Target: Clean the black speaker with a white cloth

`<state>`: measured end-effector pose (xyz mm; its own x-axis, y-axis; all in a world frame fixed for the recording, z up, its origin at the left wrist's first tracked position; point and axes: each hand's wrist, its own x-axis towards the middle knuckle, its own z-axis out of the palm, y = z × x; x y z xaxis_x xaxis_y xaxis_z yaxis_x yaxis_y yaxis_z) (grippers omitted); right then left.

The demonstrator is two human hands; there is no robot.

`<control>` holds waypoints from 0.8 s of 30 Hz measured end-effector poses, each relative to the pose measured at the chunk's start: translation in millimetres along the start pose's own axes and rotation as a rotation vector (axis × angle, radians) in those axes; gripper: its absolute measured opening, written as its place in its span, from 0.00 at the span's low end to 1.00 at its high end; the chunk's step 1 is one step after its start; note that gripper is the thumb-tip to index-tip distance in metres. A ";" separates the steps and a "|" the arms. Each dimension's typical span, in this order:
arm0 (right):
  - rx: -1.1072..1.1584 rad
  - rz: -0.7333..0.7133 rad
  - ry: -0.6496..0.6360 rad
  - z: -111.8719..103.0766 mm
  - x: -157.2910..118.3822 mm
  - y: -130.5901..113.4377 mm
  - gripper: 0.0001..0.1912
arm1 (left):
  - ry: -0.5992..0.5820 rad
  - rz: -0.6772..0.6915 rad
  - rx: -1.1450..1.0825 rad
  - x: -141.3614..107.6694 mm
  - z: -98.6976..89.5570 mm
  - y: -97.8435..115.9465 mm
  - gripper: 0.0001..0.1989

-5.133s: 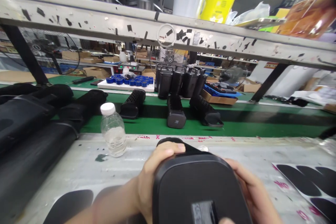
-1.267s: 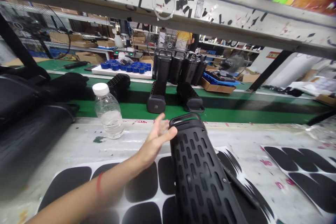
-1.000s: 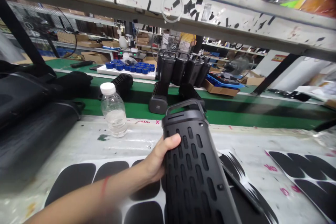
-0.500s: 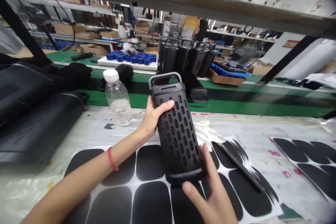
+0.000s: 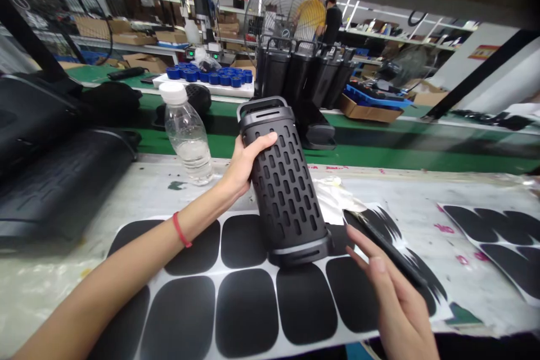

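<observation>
My left hand (image 5: pixel 243 166) grips the upper side of a black perforated cylindrical housing (image 5: pixel 289 197) with a carry handle on top. The housing leans slightly left, and its base rests on a white sheet of black rounded pads (image 5: pixel 248 304). My right hand (image 5: pixel 390 295) is at the lower right with its fingers apart and holds nothing. Its fingertips lie against a thin black stick (image 5: pixel 386 244) that rests on the sheet just right of the housing.
A water bottle (image 5: pixel 188 135) stands left of the housing. Large black housings (image 5: pixel 63 180) lie at far left. Beyond are a green conveyor (image 5: pixel 400 157) with black housings (image 5: pixel 304 73), a tray of blue caps (image 5: pixel 211 76), crumpled clear film (image 5: pixel 333 199), a second pad sheet (image 5: pixel 498 236) and people (image 5: pixel 312 17) far behind.
My right hand left the housing's base and moved right, onto the black stick. My left hand keeps its grip, and the housing now stands on the pad sheet.
</observation>
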<state>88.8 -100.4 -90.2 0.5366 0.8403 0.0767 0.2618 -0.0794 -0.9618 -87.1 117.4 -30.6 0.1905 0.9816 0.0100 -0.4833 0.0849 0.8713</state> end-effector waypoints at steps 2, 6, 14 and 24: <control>-0.124 -0.120 0.048 -10.8 5.4 2.9 0.21 | -0.021 -0.057 -0.004 0.1 0.6 1.8 0.25; -0.322 -0.218 0.154 -28.3 18.3 8.0 0.18 | -0.086 -0.174 0.011 0.3 0.3 -4.9 0.21; -0.544 -0.457 0.088 -9.2 47.6 11.9 0.17 | -0.045 -0.250 0.073 0.9 -3.3 -24.8 0.23; -0.564 -0.410 0.152 18.9 110.7 28.9 0.25 | -0.129 -0.209 0.076 -1.9 -2.5 -22.4 0.24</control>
<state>140.7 0.5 -114.4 0.4008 0.7814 0.4783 0.8197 -0.0727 -0.5681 -78.8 114.1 -51.3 0.3892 0.9138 -0.1163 -0.3576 0.2663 0.8951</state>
